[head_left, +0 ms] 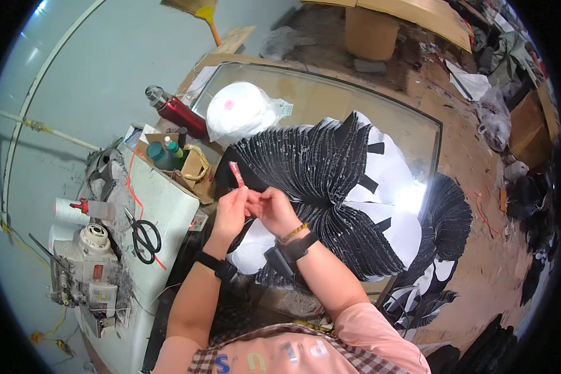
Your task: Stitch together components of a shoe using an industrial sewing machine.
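Head view: red strip (235, 174) pinched in left hand (231, 210), sticking out past its fingertips.
Long axis runs up, slightly left, against left end of black cloth stack (293, 159); left hand nearer. Right hand (274, 209) meets it, fingers curled, can't tell if gripping; forearms converge from below.

The left hand (232, 209) pinches a reddish strip (235, 173) right beside the right hand (274, 209).

Hands (230, 212) together, left fingertips (242, 192) pinched, bare forearms (196, 298) angled inward
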Action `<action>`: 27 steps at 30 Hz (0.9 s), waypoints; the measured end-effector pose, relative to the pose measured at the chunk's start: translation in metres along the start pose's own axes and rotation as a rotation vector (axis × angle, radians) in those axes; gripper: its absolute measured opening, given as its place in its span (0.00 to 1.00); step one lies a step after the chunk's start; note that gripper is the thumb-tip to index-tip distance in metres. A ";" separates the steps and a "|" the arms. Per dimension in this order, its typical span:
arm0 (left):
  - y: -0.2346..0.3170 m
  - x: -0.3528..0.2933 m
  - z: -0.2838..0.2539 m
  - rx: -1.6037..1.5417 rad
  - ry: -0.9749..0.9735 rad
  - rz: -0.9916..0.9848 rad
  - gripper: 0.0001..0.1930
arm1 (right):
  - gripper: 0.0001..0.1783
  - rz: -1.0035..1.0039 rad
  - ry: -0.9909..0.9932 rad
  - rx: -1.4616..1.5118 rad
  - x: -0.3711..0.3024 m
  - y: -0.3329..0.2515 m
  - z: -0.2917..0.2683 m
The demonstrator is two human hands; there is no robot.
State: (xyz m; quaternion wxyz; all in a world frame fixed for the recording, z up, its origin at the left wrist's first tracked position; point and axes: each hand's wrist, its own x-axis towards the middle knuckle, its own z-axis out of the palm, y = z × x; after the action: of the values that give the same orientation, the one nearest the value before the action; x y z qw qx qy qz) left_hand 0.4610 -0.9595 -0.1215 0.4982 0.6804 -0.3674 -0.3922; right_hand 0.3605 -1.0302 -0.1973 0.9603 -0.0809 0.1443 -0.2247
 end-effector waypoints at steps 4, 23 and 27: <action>0.032 -0.021 -0.010 0.048 0.169 0.029 0.22 | 0.16 0.008 0.136 0.036 0.006 -0.002 -0.005; 0.104 -0.155 -0.119 -0.211 0.569 0.612 0.21 | 0.43 -0.025 0.057 -0.493 0.010 -0.014 0.011; 0.100 -0.204 -0.134 0.216 0.746 0.810 0.21 | 0.42 -0.011 0.012 -0.455 0.009 -0.016 0.013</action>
State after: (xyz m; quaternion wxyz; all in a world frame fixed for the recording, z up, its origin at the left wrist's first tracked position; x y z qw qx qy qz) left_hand 0.4843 -0.7486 0.0353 0.6327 0.6247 -0.4365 0.1377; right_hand 0.3657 -1.0475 -0.1835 0.9151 -0.2949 0.1964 -0.1922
